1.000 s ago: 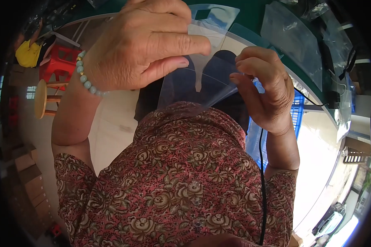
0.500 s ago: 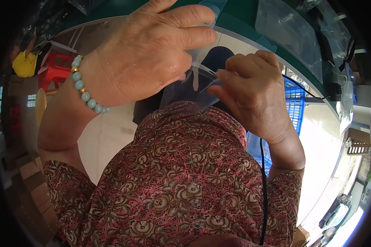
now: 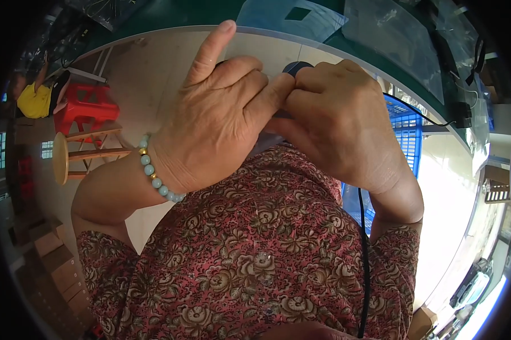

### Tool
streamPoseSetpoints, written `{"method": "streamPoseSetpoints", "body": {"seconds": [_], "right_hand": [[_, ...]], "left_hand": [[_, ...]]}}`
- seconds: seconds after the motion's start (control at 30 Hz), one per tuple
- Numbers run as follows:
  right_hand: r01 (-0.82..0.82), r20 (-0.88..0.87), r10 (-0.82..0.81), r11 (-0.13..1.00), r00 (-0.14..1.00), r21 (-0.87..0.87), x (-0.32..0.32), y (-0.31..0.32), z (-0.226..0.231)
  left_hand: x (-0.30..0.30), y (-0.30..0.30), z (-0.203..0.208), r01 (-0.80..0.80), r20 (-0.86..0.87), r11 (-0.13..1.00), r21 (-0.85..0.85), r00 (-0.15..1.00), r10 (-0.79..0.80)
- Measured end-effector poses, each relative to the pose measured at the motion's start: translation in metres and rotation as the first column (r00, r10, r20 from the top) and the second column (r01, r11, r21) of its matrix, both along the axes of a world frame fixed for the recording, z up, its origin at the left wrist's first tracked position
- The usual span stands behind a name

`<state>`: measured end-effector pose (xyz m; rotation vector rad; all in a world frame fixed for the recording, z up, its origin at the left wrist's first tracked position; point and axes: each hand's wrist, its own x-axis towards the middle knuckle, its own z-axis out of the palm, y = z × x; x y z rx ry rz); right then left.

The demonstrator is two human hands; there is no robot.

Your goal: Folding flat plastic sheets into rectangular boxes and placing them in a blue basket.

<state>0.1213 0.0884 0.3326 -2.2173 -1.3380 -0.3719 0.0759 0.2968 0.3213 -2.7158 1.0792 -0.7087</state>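
Note:
My left hand (image 3: 218,122), with a bracelet of pale green and gold beads at the wrist, meets my right hand (image 3: 343,122) over my lap. Its little finger sticks up, while the others curl in and the index finger touches the right hand. Both hands are closed at the edge of a clear plastic bag (image 3: 265,143), which shows only as a small patch below them. The fingers cover the rest of the bag. My right hand's fingers are bent tight, its thumb underneath.
Beyond my hands runs a green table (image 3: 176,12) with a pale edge. A bluish translucent sheet (image 3: 261,17) and a clear plastic bag (image 3: 386,42) lie on it. A blue crate (image 3: 407,133) stands at right, red stools (image 3: 88,105) and a wooden stool (image 3: 62,158) at left.
My left hand has come down towards me and its fingers have closed in against the right hand. The little finger has lifted. Less of the clear plastic bag shows now.

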Motion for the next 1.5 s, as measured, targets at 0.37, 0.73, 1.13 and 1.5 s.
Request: {"method": "streamPoseSetpoints", "body": {"seconds": [0.37,0.73,1.13,1.5], "right_hand": [[-0.108,-0.554,0.207,0.972,0.806,0.206,0.049,-0.043,-0.008],[-0.093,-0.182,0.148,0.955,0.972,0.281,0.061,0.002,-0.026],[-0.104,-0.239,0.131,0.987,0.962,0.121,0.050,0.002,-0.025],[-0.120,-0.456,0.134,0.991,0.880,0.059,0.030,-0.022,-0.007]], "left_hand": [[0.009,0.073,-0.006,-0.073,-0.431,0.863,-0.500,0.885,-0.175],[-0.013,0.082,-0.041,-0.088,-0.287,0.427,-0.900,0.856,-0.429],[-0.015,0.088,-0.050,-0.062,-0.290,0.429,-0.901,0.822,-0.490],[-0.011,0.081,-0.046,-0.101,-0.324,0.640,-0.761,0.915,-0.241]]}}
